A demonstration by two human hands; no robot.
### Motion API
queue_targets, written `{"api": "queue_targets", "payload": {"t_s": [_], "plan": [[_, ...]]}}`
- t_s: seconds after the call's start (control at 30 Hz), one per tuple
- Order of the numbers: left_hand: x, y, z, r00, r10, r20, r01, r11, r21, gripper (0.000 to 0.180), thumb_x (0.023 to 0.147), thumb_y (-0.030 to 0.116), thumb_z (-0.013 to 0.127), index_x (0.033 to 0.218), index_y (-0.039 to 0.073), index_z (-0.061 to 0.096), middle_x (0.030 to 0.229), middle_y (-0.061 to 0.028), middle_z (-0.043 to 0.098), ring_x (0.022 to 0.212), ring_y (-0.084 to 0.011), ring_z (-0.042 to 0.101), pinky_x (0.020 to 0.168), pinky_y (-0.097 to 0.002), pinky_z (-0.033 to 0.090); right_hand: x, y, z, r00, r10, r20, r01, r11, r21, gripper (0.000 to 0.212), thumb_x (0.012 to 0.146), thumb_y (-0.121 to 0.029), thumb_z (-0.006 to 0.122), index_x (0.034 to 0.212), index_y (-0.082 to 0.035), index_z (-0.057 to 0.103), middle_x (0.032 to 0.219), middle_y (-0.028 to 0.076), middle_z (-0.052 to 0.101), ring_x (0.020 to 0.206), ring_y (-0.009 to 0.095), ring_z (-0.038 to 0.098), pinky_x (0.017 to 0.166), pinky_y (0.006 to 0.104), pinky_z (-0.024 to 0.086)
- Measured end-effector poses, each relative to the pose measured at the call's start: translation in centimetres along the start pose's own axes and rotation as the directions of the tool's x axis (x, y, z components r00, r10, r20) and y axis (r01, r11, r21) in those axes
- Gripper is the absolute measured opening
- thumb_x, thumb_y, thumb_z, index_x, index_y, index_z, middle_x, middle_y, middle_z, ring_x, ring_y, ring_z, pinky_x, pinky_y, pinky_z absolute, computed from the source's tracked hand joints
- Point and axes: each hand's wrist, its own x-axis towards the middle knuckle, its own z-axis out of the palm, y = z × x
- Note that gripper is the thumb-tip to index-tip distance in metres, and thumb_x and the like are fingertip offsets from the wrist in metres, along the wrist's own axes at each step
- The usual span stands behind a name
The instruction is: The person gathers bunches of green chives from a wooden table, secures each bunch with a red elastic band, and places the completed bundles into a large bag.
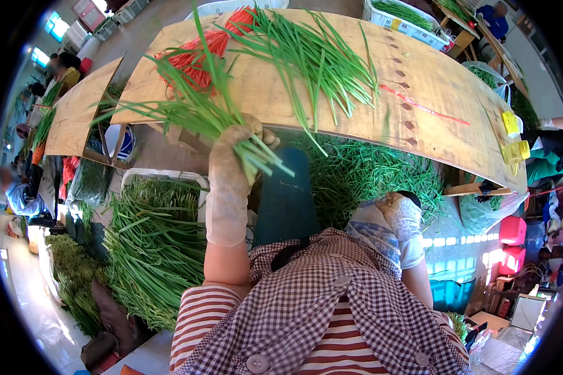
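My left hand [234,147], in a thin pale glove, is raised and closed around a bunch of long green stalks [187,106] that fans out to the upper left over the wooden board [431,87]. My right hand [397,209], in a patterned sleeve cover, hangs low by my lap at the board's near edge; its fingers are hidden. A loose spread of green stalks [313,56] lies on the board, next to a bundle of orange-red ties [197,59].
A white crate heaped with green stalks [153,244] stands at my left. More stalks are piled under the board [369,175]. A white crate [400,22] sits at the board's far edge. Yellow objects [513,134] lie at its right. People work at the left and right.
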Motion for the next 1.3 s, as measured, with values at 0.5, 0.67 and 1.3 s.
{"api": "queue_targets", "payload": {"t_s": [0.5, 0.67, 1.3], "plan": [[3.0, -7.0, -1.5, 0.916, -0.311, -0.254, 0.357, 0.921, 0.159, 0.015, 0.084, 0.009, 0.051, 0.094, -0.001, 0.053, 0.075, -0.0107, 0.058, 0.064, -0.0209, 0.059, 0.062, -0.0332, 0.053, 6.1, -15.6, 2.4, 0.749, -0.460, -0.477, 0.562, 0.823, 0.087, 0.021, 0.081, -0.024, 0.059, 0.071, -0.005, 0.060, 0.057, 0.014, 0.057, 0.051, 0.031, 0.057, 0.048, 0.0381, 0.046], [2.3, -5.9, 0.5, 0.932, -0.199, -0.303, 0.254, 0.955, 0.153, 0.015, 0.082, 0.009, 0.049, 0.091, -0.003, 0.052, 0.079, -0.0129, 0.059, 0.068, -0.0241, 0.060, 0.067, -0.0364, 0.053, 9.0, -16.0, 3.2, 0.772, -0.497, -0.396, 0.459, 0.867, -0.193, 0.023, 0.076, -0.029, 0.062, 0.074, -0.006, 0.061, 0.061, 0.016, 0.059, 0.059, 0.032, 0.059, 0.052, 0.0383, 0.047], [4.3, -2.9, -2.0, 0.991, -0.105, -0.082, 0.121, 0.965, 0.231, 0.017, 0.083, 0.019, 0.057, 0.090, 0.004, 0.057, 0.061, -0.0020, 0.055, 0.056, -0.0137, 0.055, 0.047, -0.0214, 0.041, 4.1, -12.9, -1.0, 0.861, -0.465, -0.206, 0.459, 0.885, -0.079, 0.045, 0.082, -0.045, 0.051, 0.068, -0.005, 0.062, 0.063, 0.016, 0.060, 0.058, 0.032, 0.060, 0.056, 0.0393, 0.049]]}}
